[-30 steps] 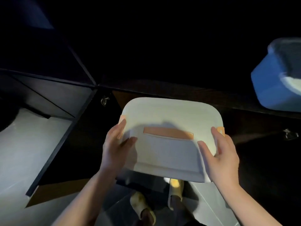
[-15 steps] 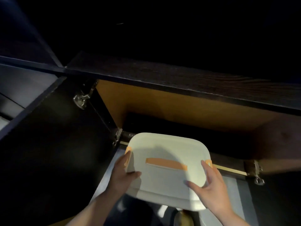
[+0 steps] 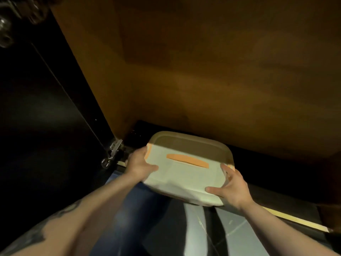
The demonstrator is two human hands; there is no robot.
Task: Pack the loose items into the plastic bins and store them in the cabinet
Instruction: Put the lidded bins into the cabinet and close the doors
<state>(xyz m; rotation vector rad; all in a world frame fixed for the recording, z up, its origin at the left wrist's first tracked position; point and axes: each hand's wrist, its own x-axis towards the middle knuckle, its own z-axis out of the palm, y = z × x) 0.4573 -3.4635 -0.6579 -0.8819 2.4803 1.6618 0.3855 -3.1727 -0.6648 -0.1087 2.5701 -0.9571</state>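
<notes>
This looks like a room in a home, seen low down at a piece of storage furniture. A cabinet [image 3: 203, 80] stands open, with a warm brown wooden interior and a dark lower shelf; its dark door [image 3: 46, 117] hangs swung out on the left, fixed by a metal hinge [image 3: 113, 150] of the concealed kind used on household cupboards. The floor [image 3: 230, 233] below is pale and glossy, laid in large tiles with thin joint lines. A lidded white plastic bin [image 3: 188, 172] with an orange handle strip, the sort sold for domestic storage, sits at the cabinet mouth. Lighting is dim, and nothing further of the room can be made out.
</notes>
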